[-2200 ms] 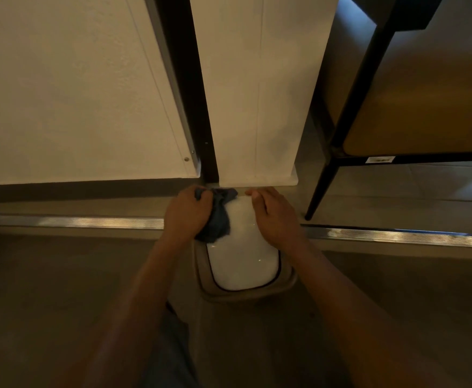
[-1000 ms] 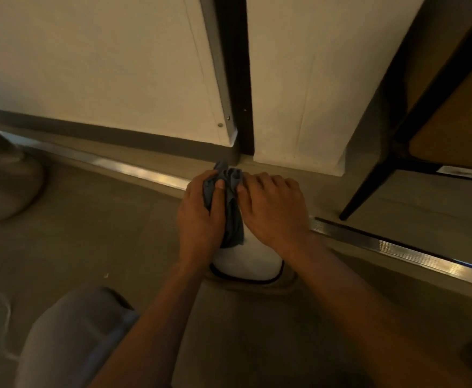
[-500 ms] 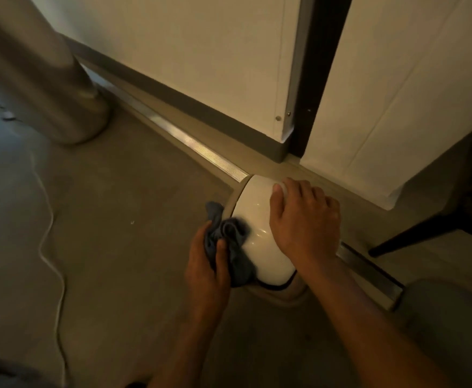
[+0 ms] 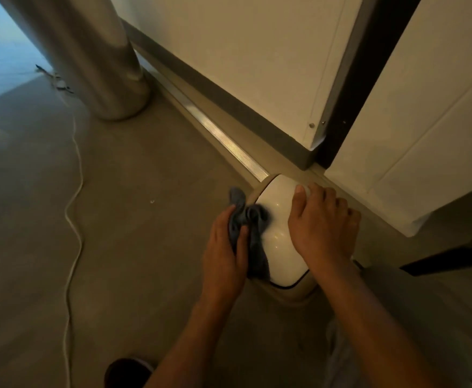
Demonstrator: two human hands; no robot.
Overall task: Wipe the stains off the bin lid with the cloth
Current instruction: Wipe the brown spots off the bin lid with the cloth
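The wiping is under way: the left hand (image 4: 225,247) grips the bunched blue cloth (image 4: 246,219) against the left edge of the white bin lid (image 4: 278,217), low on the floor by the wall. The right hand (image 4: 323,222) rests flat on the lid, fingers loosely spread, steadying it. Next, I'd say, sweep the cloth across the middle

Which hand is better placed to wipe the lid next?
Left, probably. The left hand already grips the cloth against the bin lid, while the right hand rests on the lid.

The left hand (image 4: 225,257) has apparently dragged the cloth (image 4: 247,228) to the lid's (image 4: 278,217) left edge.
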